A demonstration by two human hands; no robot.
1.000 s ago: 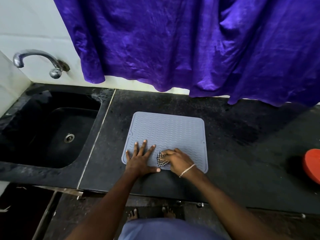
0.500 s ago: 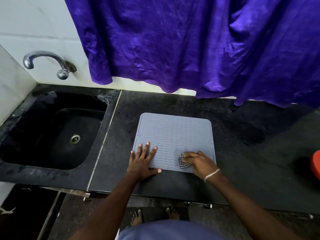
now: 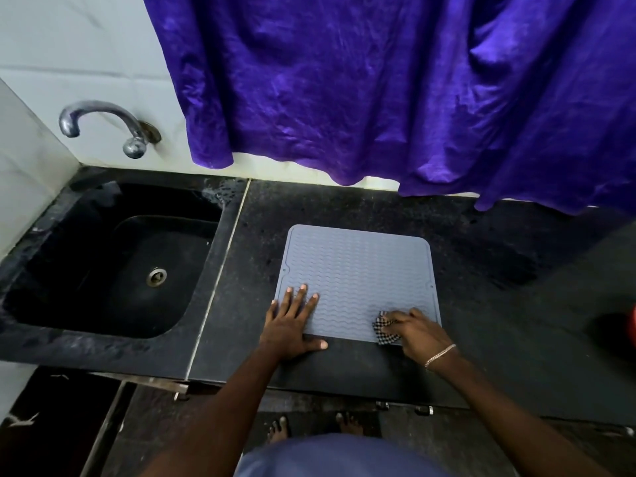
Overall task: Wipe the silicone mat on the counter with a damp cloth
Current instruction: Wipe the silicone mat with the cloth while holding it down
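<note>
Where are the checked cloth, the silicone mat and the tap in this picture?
checked cloth [image 3: 384, 333], head view, its exposed left part.
silicone mat [image 3: 358, 266], head view, its bare ribbed middle.
tap [image 3: 99, 106], head view, top of its curved spout.

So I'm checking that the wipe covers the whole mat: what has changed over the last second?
The right hand, gripping the checked cloth, slid rightward along the near edge of the mat, from beside the left hand to the near right corner. The left hand stayed flat on the mat's near left corner, and the mat appears not to have shifted.
</note>
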